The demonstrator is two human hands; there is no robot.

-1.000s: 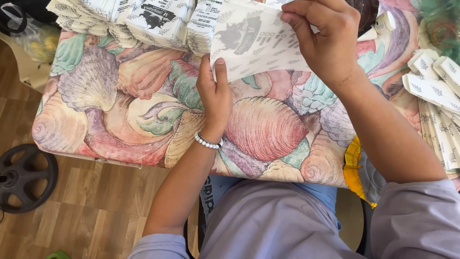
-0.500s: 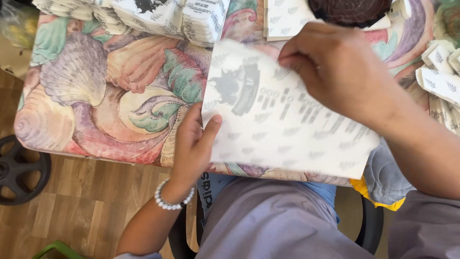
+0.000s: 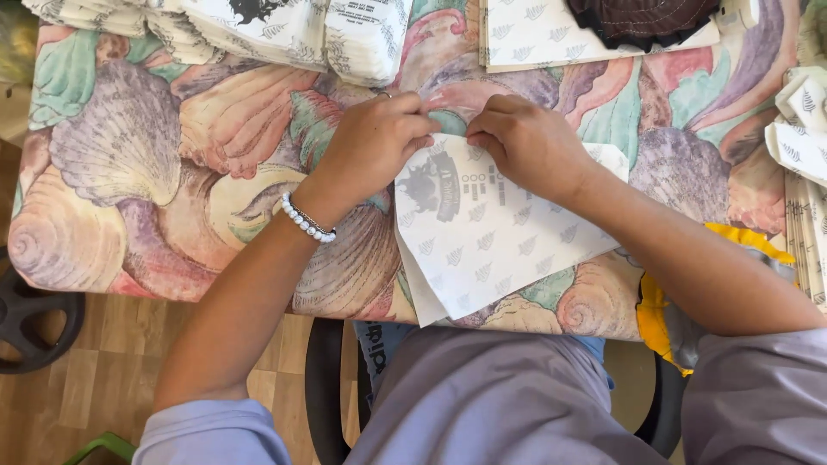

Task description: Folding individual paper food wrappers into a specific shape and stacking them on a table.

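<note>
In the head view, a white paper sheet (image 3: 491, 250) printed with small grey leaf marks and a dark emblem lies flat on a table covered by a shell-patterned cloth (image 3: 155, 172), its near corner hanging just over the table's near edge. Both hands meet at the sheet's far edge. The left hand (image 3: 375, 142), with a white bead bracelet (image 3: 306, 220) at its wrist, curls its fingers down onto the paper's far left corner and pinches it. The right hand (image 3: 530, 142) sits just beside it, fingertips bent and pressing on the same edge, knuckles nearly touching the left hand's. Most of the sheet spreads below the hands, toward the person's lap. Beyond the left hand lies a stack of folded paper bags (image 3: 284, 34); beyond the right hand, another flat sheet (image 3: 534, 34) carries a dark brown cloth piece (image 3: 646, 17). More folded papers (image 3: 805, 129) lie right of the right forearm.
</note>
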